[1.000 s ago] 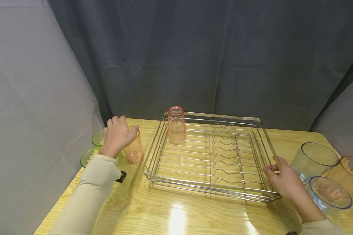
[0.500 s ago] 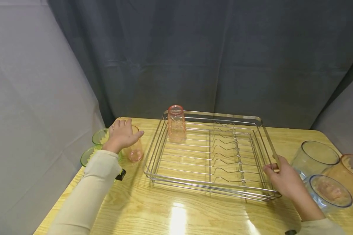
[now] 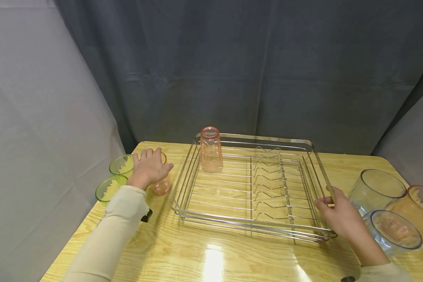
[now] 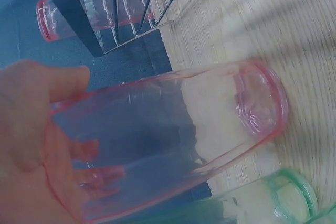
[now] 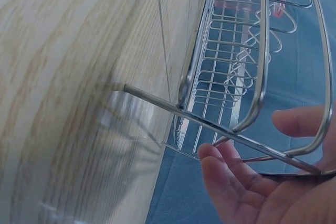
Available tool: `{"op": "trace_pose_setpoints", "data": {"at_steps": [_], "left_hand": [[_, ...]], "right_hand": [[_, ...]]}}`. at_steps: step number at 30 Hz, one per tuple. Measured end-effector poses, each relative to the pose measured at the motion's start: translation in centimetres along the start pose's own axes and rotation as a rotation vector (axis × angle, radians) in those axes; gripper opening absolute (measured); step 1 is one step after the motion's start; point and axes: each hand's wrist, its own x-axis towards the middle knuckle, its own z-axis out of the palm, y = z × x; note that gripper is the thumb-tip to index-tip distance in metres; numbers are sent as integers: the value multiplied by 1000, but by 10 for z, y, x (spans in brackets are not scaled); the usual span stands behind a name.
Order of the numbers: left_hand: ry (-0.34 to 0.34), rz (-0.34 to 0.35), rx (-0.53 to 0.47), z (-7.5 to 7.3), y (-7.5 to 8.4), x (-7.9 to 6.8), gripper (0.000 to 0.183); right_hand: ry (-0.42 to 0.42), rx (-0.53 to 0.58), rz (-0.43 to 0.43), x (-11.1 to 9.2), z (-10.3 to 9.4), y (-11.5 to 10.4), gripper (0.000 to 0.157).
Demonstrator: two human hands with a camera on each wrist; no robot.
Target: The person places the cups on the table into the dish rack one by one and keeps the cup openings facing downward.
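Observation:
In the head view my left hand [image 3: 149,169] is over the mouth of a pink-orange tumbler [image 3: 161,186] standing on the table. Its fingers are spread and its thumb points right. The left wrist view has the thumb along one side of this tumbler [image 4: 210,124], with fingertips showing through the wall. My right hand [image 3: 340,213] grips the right rim of a wire dish rack [image 3: 232,222], thumb on the inner side. From the right wrist, its fingers [image 5: 223,179] reach under the rack's end rail. A second pink tumbler [image 3: 211,150] stands at the rack's back left corner.
Two green-rimmed glasses, a nearer one [image 3: 109,190] and a farther one [image 3: 121,164], stand left of my left hand. Right of the rack are a clear glass [image 3: 377,192], an orange one [image 3: 417,211] and a blue-rimmed one [image 3: 394,233]. A dark curtain [image 3: 232,70] hangs behind the table.
My left hand has shifted slightly right and lower over the tumbler's mouth, its fingers spreading. The right hand stays on the rack, and the glasses stay in place.

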Motion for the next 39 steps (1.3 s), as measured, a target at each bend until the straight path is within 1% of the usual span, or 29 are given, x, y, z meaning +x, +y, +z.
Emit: {"op": "trace_pose_setpoints", "data": {"at_steps": [5, 8, 12, 16, 21, 27, 30, 34, 37, 39], "left_hand": [[21, 25, 21, 0, 0, 1, 76], [30, 32, 49, 1, 1, 1, 75], [54, 1, 53, 4, 4, -1, 72], [89, -15, 63, 6, 9, -1, 68], [127, 23, 101, 9, 12, 0, 66], [170, 72, 117, 13, 14, 0, 66], [191, 84, 117, 13, 16, -1, 65], [235, 114, 81, 10, 17, -3, 59], [262, 134, 36, 9, 16, -5, 56], [270, 135, 5, 7, 15, -7, 57]], "right_hand": [[-7, -5, -4, 1, -1, 0, 77], [-18, 3, -13, 1, -1, 0, 69], [-33, 43, -22, 0, -1, 2, 56], [-44, 66, -25, -2, 0, 3, 54], [-31, 68, -26, -2, 0, 1, 54], [-37, 90, -18, -3, -1, -2, 55], [-41, 98, -10, -3, -2, -3, 55], [-43, 111, -5, -2, -2, -3, 55], [-43, 132, -2, -2, -1, -3, 55], [-48, 143, -4, -3, 0, -3, 55]]}}
